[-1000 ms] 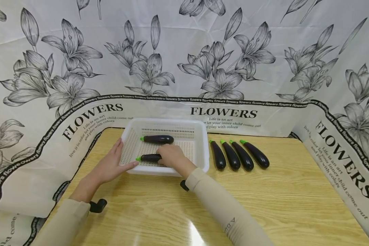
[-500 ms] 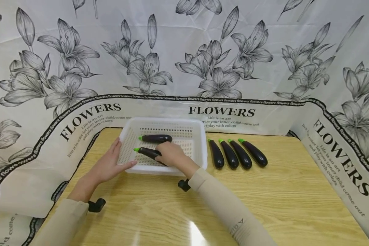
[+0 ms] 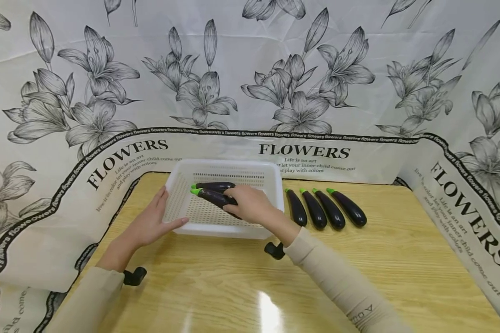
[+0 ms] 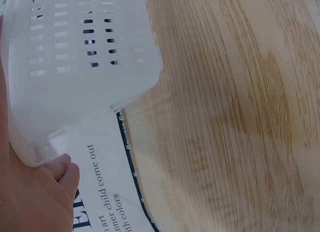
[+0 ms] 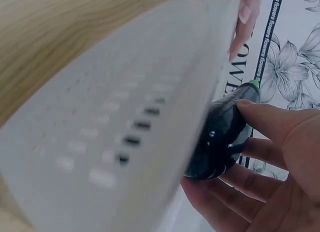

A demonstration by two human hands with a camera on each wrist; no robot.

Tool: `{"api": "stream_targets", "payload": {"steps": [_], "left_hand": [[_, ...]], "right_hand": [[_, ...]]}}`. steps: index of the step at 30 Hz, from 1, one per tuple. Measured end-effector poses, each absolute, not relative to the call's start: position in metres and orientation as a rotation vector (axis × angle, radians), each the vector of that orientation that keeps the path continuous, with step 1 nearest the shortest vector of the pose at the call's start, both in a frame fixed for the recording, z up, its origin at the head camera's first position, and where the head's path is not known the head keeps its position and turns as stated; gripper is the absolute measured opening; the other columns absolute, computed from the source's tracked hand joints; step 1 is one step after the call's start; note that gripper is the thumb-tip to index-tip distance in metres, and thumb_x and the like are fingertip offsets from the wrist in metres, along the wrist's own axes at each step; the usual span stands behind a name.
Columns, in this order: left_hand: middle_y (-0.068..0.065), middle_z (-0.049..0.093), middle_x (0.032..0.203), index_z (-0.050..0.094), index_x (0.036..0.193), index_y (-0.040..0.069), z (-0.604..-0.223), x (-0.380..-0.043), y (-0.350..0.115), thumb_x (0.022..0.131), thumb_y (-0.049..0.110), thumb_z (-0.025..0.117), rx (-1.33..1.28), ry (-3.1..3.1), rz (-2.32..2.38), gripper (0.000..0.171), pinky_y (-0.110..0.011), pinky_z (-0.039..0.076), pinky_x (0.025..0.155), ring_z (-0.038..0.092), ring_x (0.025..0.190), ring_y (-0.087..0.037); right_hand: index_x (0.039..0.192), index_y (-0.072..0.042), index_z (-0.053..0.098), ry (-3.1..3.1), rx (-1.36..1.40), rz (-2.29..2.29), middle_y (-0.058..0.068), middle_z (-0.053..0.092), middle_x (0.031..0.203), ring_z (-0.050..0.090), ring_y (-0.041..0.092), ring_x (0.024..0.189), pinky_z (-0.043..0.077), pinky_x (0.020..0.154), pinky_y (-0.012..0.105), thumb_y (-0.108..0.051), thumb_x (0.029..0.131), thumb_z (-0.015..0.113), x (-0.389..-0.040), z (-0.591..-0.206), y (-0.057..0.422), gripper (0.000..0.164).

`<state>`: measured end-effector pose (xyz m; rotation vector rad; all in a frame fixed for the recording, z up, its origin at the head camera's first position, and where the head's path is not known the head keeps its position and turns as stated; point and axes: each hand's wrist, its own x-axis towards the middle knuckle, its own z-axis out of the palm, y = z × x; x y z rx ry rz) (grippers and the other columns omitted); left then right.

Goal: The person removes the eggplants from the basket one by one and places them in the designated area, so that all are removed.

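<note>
In the head view, my right hand (image 3: 250, 203) grips a dark purple eggplant (image 3: 212, 196) by its body, above the floor of a white perforated basket (image 3: 225, 232). The held eggplant (image 5: 220, 137) lies between thumb and fingers in the right wrist view, its green stem end pointing away. Another eggplant (image 3: 218, 185) lies just behind it inside the basket, partly covered. My left hand (image 3: 152, 222) rests against the basket's left side, fingers fairly straight along the outside and thumb at the front rim. In the left wrist view, two fingertips (image 4: 70, 177) show by the basket's corner.
Several eggplants (image 3: 325, 208) lie in a row on the wooden table (image 3: 216, 282), right of the basket, green ends toward the back. A flower-printed cloth (image 3: 216, 92) hangs behind the table and along both sides. Its lower edge meets the table just behind the basket.
My right hand has lifted the eggplant from the basket's front part, tilting it and moving it back and right toward the other eggplant. The left hand and the basket stay in place.
</note>
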<state>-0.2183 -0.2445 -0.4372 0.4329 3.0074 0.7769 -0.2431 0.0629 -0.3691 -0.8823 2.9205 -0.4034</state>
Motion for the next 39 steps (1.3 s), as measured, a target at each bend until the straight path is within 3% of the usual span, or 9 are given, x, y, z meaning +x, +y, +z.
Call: {"api": "stream_targets", "payload": {"steps": [6,17,39], "left_hand": [[-0.022,-0.007,0.17,-0.002,0.162,-0.003,-0.434,-0.22,-0.243,0.092,0.071,0.058,0.421,3.001,0.777,0.118,-0.068,0.023,0.117,0.013,0.152,-0.052],[-0.019,-0.009,0.17,-0.004,0.162,-0.001,-0.436,-0.219,-0.243,0.091,0.075,0.056,0.417,2.988,0.746,0.12,-0.066,0.022,0.119,0.01,0.153,-0.049],[-0.019,-0.009,0.17,-0.003,0.163,0.0,-0.439,-0.22,-0.242,0.091,0.075,0.056,0.426,3.005,0.739,0.119,-0.068,0.024,0.117,0.011,0.153,-0.05]], "right_hand": [[0.143,-0.014,0.061,2.924,-0.843,-0.447,0.006,0.063,0.141,0.06,0.028,0.128,0.054,0.099,0.048,-0.038,0.102,0.065,-0.246,-0.357,0.092,0.048],[0.143,-0.01,0.061,2.976,-0.785,-0.513,0.011,0.065,0.137,0.063,0.032,0.123,0.053,0.099,0.051,-0.037,0.102,0.065,-0.248,-0.352,0.148,0.05],[0.14,-0.003,0.062,3.07,-0.618,-0.608,0.022,0.069,0.124,0.069,0.038,0.103,0.056,0.085,0.055,-0.027,0.101,0.067,-0.256,-0.361,0.242,0.046]]}}
